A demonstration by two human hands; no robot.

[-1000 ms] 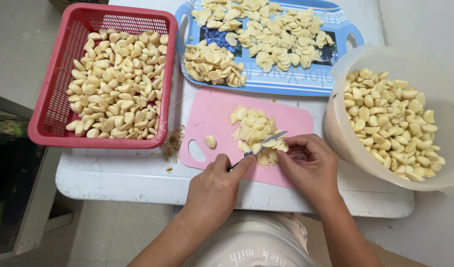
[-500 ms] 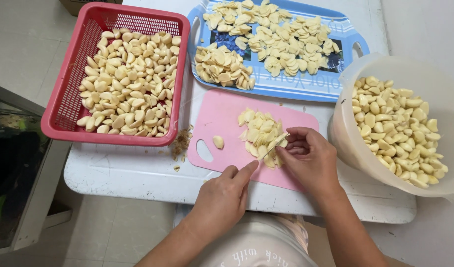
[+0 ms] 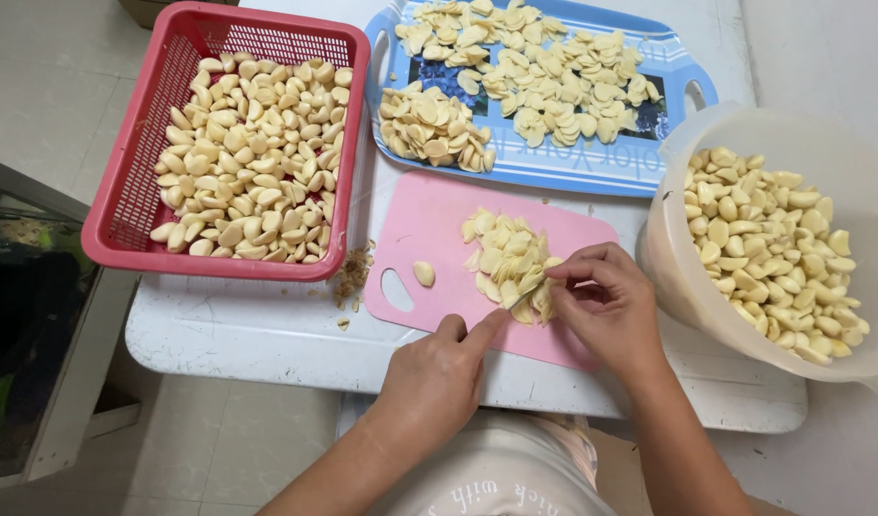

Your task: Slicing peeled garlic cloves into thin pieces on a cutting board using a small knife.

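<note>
At the far left stands a red plastic basket (image 3: 123, 205), heaped with whole peeled garlic cloves (image 3: 252, 177). Just right of its near corner lies a small scatter of brown trimmings (image 3: 351, 275) on the white table (image 3: 238, 330). Next comes the pink cutting board (image 3: 429, 215), with one lone clove (image 3: 423, 274) near its handle hole.

The left hand (image 3: 439, 377) rests at the board's near edge, fingers curled and forefinger stretched toward the pile; it seems to grip a knife, but the blade hardly shows, so I cannot tell for sure. The pile of sliced garlic (image 3: 506, 263) lies just beyond and to the right of that forefinger, its long axis running from far left to near right. The slices are pale, thin and overlapping.

The right hand (image 3: 606, 306) is the nearer one: its fingertips are pressed together, pinching the pile's right edge.

Beyond the board, a blue tray (image 3: 592, 172) carries more slices. At the far right a translucent white tub (image 3: 668, 229) holds whole cloves.
</note>
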